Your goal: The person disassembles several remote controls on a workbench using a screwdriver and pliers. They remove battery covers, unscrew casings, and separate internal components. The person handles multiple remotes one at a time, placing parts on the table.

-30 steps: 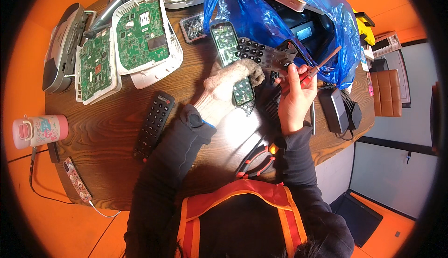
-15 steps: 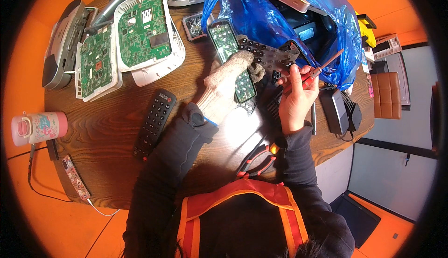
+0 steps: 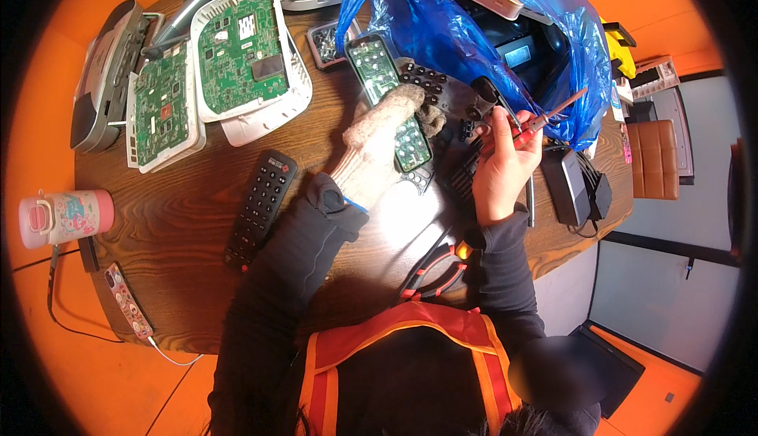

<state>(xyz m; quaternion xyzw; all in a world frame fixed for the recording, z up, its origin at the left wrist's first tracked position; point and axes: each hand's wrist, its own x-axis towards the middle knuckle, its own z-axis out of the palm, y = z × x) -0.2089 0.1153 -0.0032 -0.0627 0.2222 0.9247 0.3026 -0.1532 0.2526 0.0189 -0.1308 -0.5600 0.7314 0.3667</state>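
A narrow green circuit board (image 3: 371, 61) with a dark rim is held aslant above the middle of the desk (image 3: 181, 278), its upper end pointed toward the far edge. It is grasped by the left hand (image 3: 379, 132), on which a pale knitted glove is worn, the fingers being wrapped across the board. Just to its right, a rubber keypad (image 3: 425, 79) with black buttons is seen, partly hidden by the glove. A red-handled screwdriver (image 3: 564, 104) is gripped in the bare right hand (image 3: 505, 164), its shaft aimed toward the far right corner; whether the dark piece (image 3: 489, 93) at the fingertips is pinched too cannot be told.

Left of the gloved hand, a black remote control (image 3: 263, 207) is laid on the wood. Nearer the front edge, a red-and-black handled tool (image 3: 448, 280) is partly covered by the right sleeve. Beyond the board, small metal pieces are gathered in a tray (image 3: 332, 64). The far right corner is filled by a blue plastic bag (image 3: 584, 57). Toward the far left corner, two white housings (image 3: 298, 93) with green boards are placed. A pink cup (image 3: 75, 215) is seen at the left edge.
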